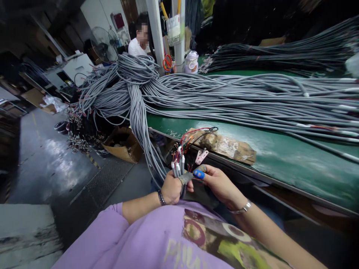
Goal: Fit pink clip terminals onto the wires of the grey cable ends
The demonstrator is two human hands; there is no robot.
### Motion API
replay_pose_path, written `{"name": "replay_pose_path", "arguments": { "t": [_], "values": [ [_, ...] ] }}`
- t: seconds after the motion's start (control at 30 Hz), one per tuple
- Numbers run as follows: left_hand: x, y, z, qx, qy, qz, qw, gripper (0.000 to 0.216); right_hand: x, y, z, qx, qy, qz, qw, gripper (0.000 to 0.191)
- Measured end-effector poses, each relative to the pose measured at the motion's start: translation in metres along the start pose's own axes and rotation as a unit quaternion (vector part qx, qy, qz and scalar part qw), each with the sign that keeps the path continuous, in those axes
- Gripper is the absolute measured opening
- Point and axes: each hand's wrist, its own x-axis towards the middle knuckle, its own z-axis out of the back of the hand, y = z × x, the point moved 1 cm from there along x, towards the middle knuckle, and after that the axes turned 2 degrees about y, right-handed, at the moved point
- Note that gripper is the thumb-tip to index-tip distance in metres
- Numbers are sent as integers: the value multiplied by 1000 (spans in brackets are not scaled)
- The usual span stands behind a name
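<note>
My left hand point(171, 189) is closed around a bunch of grey cables point(178, 171). Their white-banded ends point up, with thin coloured wires point(179, 149) fanning out of them. Grey wrapping point(185, 178) lies across the cables where my left thumb would be. Close on the right, my right hand point(215, 182) is pinched shut, with blue wrapping on the thumb and greyish wrapping on the index finger. A few thin wires show by its fingertips, but what the pinch holds is hidden. A pink clip point(201, 157) is just beyond, at the table edge.
Long grey cables point(224, 93) cover much of the green table point(280, 149), and a looped bundle point(137, 71) hangs off its left end. A worn wooden block point(232, 147) lies along the edge. A cardboard box point(123, 149) stands below. A person point(137, 43) sits behind the post.
</note>
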Motion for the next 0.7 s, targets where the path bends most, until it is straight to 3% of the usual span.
{"name": "replay_pose_path", "arguments": {
  "t": [0.27,0.37,0.7],
  "values": [
    [2,-9,-8,-18,2,16,1000,36,21,-2,11,235,6,-28,972,39],
    [4,-12,-15,-18,6,26,999,36,32,2,8,243,17,-38,969,48],
    [10,-6,-22,1,-1,38,999,43,38,3,0,248,-46,-15,968,40]
  ]
}}
